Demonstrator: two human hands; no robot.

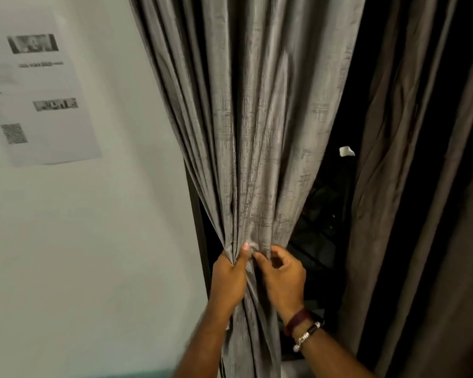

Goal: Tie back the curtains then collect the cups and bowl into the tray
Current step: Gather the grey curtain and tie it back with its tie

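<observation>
A grey textured curtain [251,118] hangs in the middle of the head view, gathered into a narrow bunch low down. My left hand [231,276] grips the bunch from the left, thumb up against the cloth. My right hand [281,276] is on the right side of the bunch, its fingers curled and pinching folds at the gathered point. A second, darker brown curtain [410,186] hangs at the right. No cups, bowl or tray are in view.
A white wall [93,227] fills the left, with a printed paper sheet [38,85] stuck on it. Between the two curtains is a dark window gap [328,214] with a small white tag [346,151].
</observation>
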